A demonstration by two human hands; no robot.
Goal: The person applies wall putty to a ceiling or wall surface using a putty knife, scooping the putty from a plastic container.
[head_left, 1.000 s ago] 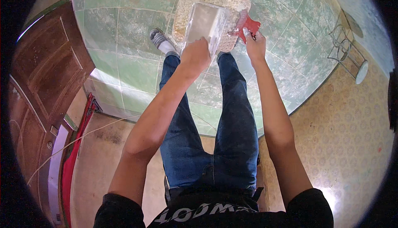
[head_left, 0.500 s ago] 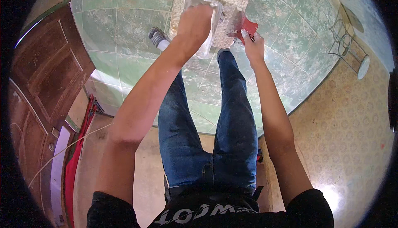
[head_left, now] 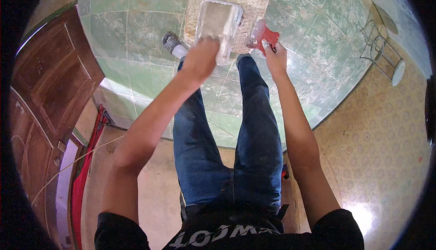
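My right hand [head_left: 276, 60] is closed on a red putty scraper [head_left: 267, 37] smeared with pale paste, its blade side pointing left beside the tray. A clear, whitish plastic tray [head_left: 238, 16] holds grey-beige paste. The tray rests on a worn, speckled board [head_left: 194, 5] with rounded corners. My left hand [head_left: 202, 61] is at the tray's near left part, fingers curled and partly smeared by motion. Whether it grips anything there is hidden.
Green tiles [head_left: 150, 32] with whitish smears surround the board. A shoe [head_left: 171, 42] stands left of it. At the right is a thin metal stand [head_left: 379, 50] by a patterned floor [head_left: 372, 132]. A brown panelled door [head_left: 50, 73], a red cloth-like strip [head_left: 81, 182] and a cord [head_left: 68, 167] lie left.
My left hand has moved from over the tray back toward me, uncovering the paste. The scraper has turned slightly and dropped a little nearer. The board and tray have shifted slightly left.
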